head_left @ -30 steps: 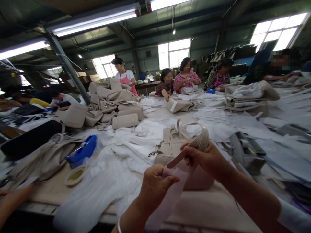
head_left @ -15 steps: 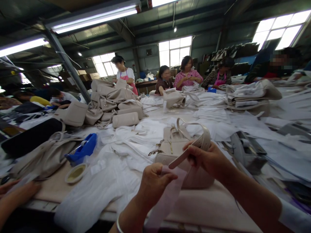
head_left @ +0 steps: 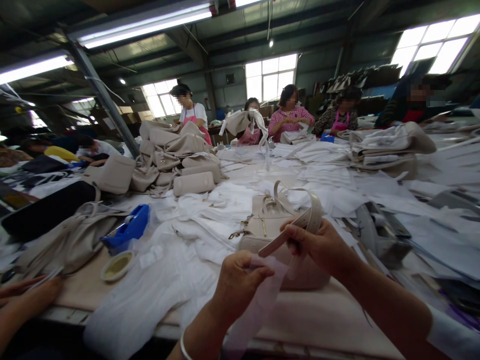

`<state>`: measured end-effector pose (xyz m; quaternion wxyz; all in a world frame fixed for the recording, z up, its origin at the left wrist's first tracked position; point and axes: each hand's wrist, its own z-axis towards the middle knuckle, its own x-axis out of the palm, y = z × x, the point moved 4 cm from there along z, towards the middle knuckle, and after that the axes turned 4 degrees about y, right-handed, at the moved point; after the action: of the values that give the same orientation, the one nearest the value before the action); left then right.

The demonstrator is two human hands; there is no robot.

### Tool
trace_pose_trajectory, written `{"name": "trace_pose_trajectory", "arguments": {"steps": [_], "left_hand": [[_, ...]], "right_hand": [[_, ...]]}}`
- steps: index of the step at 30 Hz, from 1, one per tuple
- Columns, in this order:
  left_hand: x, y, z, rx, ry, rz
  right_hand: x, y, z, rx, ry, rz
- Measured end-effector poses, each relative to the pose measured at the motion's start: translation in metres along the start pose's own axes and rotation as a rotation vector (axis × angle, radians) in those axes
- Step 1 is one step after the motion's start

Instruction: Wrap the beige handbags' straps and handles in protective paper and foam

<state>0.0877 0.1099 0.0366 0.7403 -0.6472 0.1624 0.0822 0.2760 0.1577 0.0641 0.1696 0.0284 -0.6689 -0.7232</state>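
Observation:
A beige handbag lies on the table in front of me among white tissue sheets. Its strap loops up from the bag. My right hand is closed on the strap's lower end, pinching it. My left hand is closed on a thin translucent strip of wrapping paper that hangs down from just below the strap end. The two hands are close together, a little above the table's near edge.
A blue tape dispenser and a small round dish sit left of me. Another person's hand rests at the lower left. Piled beige bags stand mid-table. Several workers sit along the far side. White paper covers most of the table.
My hands have barely shifted on the strap and paper. A worker across the table has lifted a beige bag off the table. The hand at lower left has come further in.

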Motion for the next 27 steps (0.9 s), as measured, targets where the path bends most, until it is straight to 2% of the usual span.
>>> {"name": "trace_pose_trajectory", "arguments": {"steps": [8, 15, 21, 27], "left_hand": [[0.001, 0.002, 0.002, 0.022, 0.018, 0.032], [0.002, 0.005, 0.002, 0.050, 0.081, 0.052], [0.003, 0.002, 0.002, 0.046, 0.109, 0.077], [0.005, 0.004, 0.002, 0.024, 0.140, 0.012]], "right_hand": [[0.000, 0.001, -0.003, 0.012, 0.025, -0.031], [-0.008, 0.005, 0.000, -0.040, -0.054, -0.018], [-0.004, 0.005, -0.002, -0.039, -0.028, -0.057], [-0.003, 0.008, -0.002, -0.018, -0.003, -0.092]]}}
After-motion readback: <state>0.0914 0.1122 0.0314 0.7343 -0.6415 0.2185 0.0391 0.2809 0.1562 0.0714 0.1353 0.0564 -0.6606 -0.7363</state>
